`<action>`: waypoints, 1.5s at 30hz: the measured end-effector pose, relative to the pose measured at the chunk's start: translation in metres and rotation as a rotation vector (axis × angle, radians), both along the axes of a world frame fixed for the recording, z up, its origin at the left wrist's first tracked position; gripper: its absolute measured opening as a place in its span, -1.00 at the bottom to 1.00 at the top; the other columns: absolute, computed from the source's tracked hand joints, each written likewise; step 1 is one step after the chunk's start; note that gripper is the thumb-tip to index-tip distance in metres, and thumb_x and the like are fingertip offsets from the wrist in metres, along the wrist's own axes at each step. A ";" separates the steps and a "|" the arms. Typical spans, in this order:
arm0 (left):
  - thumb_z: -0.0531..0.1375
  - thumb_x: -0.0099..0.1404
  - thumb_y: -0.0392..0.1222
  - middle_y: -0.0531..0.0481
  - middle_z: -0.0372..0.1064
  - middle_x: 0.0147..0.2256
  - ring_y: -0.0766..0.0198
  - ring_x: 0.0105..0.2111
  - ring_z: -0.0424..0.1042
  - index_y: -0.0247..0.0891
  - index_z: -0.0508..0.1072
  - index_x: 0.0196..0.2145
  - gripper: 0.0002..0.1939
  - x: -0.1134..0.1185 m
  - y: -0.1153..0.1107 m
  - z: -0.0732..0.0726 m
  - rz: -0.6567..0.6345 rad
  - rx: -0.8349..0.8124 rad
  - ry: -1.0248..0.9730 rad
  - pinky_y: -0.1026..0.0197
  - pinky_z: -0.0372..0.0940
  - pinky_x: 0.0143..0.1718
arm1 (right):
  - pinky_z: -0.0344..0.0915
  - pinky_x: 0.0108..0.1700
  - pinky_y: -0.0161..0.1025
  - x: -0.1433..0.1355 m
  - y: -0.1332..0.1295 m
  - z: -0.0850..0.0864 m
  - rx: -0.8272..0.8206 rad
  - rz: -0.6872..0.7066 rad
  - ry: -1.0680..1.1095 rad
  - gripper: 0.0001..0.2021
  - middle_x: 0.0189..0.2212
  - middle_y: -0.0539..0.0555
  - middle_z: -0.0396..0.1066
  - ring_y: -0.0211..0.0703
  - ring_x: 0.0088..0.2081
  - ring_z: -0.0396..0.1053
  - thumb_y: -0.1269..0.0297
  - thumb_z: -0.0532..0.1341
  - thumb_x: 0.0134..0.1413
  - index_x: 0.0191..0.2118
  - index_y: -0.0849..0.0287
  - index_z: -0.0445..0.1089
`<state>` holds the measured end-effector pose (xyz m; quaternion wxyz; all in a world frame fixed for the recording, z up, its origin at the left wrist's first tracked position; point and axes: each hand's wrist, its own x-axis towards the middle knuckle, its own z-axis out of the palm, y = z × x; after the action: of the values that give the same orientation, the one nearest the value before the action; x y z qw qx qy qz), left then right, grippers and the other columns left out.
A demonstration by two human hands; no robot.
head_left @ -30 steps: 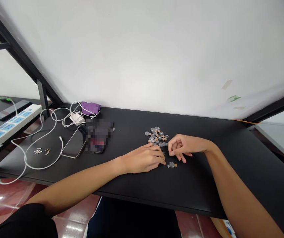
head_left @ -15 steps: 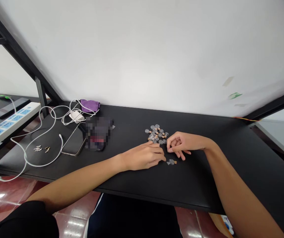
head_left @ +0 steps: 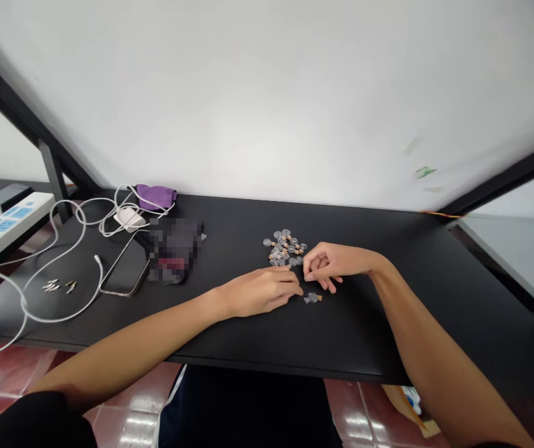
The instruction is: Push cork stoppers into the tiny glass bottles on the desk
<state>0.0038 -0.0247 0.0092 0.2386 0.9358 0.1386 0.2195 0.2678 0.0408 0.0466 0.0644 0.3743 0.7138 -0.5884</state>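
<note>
1) Left hand: palm down at the black table, fingers bent and close together; whether anything is held beneath cannot be told
2) Right hand: near the left fingertips, thumb and forefinger drawn together, remaining fingers loosely curled; hold, if any, cannot be told
3) Heap of small clear bottles: cork-coloured stoppers, lying on the table just beyond the hands
4) Single clear bottle: lying apart from the heap, just beside the left fingertips, cork-coloured end pointing right
5) Phone: flat, well left of the bottles
6) White charger: among cable loops, near a purple pouch
7) Small metallic pieces: two groups, left of the phone
</note>
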 end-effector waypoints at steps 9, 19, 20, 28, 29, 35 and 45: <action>0.07 0.55 -0.32 -0.13 0.49 0.04 0.14 0.02 0.49 -0.19 0.52 0.07 -0.72 0.001 -0.001 0.005 0.091 0.024 -0.016 0.04 0.34 0.14 | 0.41 -0.40 -0.34 0.005 -0.006 0.000 -0.015 0.010 0.075 -0.58 -0.46 0.07 0.59 -0.20 -0.47 0.55 -0.05 0.45 0.06 -0.20 0.25 0.56; 0.12 0.51 -0.29 -0.13 0.42 -0.01 0.14 -0.02 0.45 -0.19 0.49 0.10 -0.72 0.004 -0.006 0.011 0.159 0.041 0.047 0.05 0.34 0.10 | 0.37 -0.37 -0.32 0.010 -0.012 0.001 0.016 0.074 0.106 -0.57 -0.51 -0.03 0.52 -0.24 -0.52 0.46 0.05 0.54 -0.08 -0.18 0.23 0.52; 0.11 0.50 -0.31 -0.13 0.41 -0.01 0.14 -0.02 0.45 -0.19 0.49 0.10 -0.71 0.004 -0.006 0.011 0.158 0.042 0.052 0.04 0.34 0.10 | 0.35 -0.38 -0.32 0.009 -0.013 0.001 0.019 0.077 0.102 -0.56 -0.50 -0.03 0.52 -0.25 -0.52 0.46 0.04 0.54 -0.09 -0.18 0.22 0.51; 0.04 0.51 -0.41 -0.15 0.37 0.01 0.14 0.00 0.41 -0.14 0.47 0.15 -0.62 0.000 -0.003 0.009 0.135 0.050 0.096 0.03 0.33 0.09 | 0.32 -0.38 -0.33 0.008 -0.016 0.008 0.047 0.084 0.052 -0.57 -0.49 -0.03 0.53 -0.28 -0.53 0.44 0.00 0.52 -0.06 -0.21 0.22 0.51; 0.04 0.51 -0.41 -0.15 0.36 0.02 0.14 -0.01 0.41 -0.13 0.48 0.15 -0.61 0.000 -0.004 0.009 0.134 0.052 0.100 0.03 0.33 0.09 | 0.32 -0.38 -0.33 0.008 -0.016 0.008 0.051 0.089 0.049 -0.58 -0.49 -0.02 0.53 -0.28 -0.53 0.45 0.00 0.52 -0.05 -0.22 0.23 0.51; 0.08 0.51 -0.34 -0.13 0.39 -0.05 0.16 -0.07 0.44 -0.13 0.50 0.11 -0.67 0.001 -0.006 0.011 0.116 0.059 0.074 0.06 0.35 0.06 | 0.35 -0.35 -0.32 0.009 -0.014 0.004 0.064 0.105 0.061 -0.63 -0.51 -0.02 0.52 -0.26 -0.51 0.47 0.03 0.48 0.00 -0.25 0.25 0.55; 0.08 0.58 -0.22 -0.11 0.42 -0.09 0.15 -0.06 0.46 -0.19 0.48 0.01 -0.81 0.002 -0.002 0.006 0.105 0.072 0.145 0.07 0.32 0.04 | 0.34 -0.33 -0.32 0.011 -0.013 0.003 0.050 0.096 0.064 -0.62 -0.52 -0.02 0.52 -0.25 -0.50 0.49 0.01 0.50 -0.04 -0.27 0.24 0.54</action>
<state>0.0055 -0.0266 0.0153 0.1822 0.9486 0.1962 0.1685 0.2792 0.0281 0.0493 0.0604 0.3220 0.7473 -0.5781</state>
